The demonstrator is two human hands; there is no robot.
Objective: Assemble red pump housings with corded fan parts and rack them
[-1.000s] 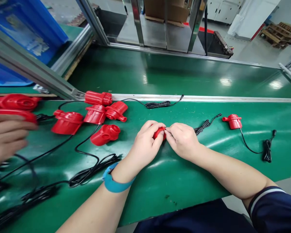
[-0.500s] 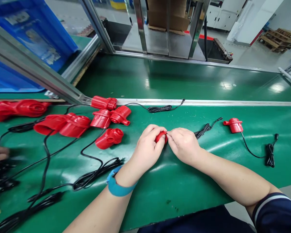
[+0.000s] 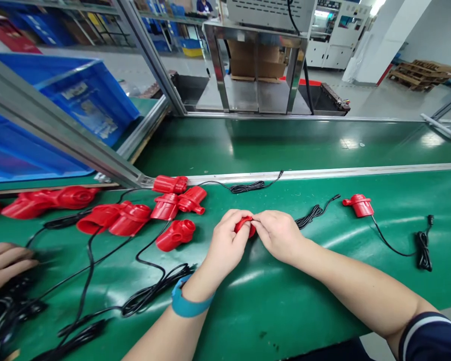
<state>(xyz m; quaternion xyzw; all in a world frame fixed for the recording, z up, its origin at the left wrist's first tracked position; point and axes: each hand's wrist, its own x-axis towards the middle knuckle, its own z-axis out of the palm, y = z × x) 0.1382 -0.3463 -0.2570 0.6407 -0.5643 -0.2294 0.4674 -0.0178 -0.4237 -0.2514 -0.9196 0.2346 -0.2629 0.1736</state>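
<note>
My left hand (image 3: 225,240) is closed around a small red plastic air pump (image 3: 244,225), most of it hidden by the fingers. My right hand (image 3: 280,233) pinches with thumb and forefinger at the pump's right edge; what lies between those fingertips is hidden. Behind the right hand a bundled black cord (image 3: 311,215) lies on the green mat (image 3: 255,296). To the left are several red pumps, among them one with a round opening (image 3: 176,234). Off to the right another red pump (image 3: 361,205) stands with its own cord bundle (image 3: 423,250).
A co-worker's hand (image 3: 5,265) rests over tangled black cords (image 3: 3,316) at the left edge. A slanting metal post (image 3: 71,125) and blue crates (image 3: 93,105) stand at the back left. A metal rail (image 3: 323,173) runs along the mat's far side.
The camera view has tilted up, showing more of the room behind. The co-worker's hand has come further into view at left. My hands keep nearly the same hold on the pump.
</note>
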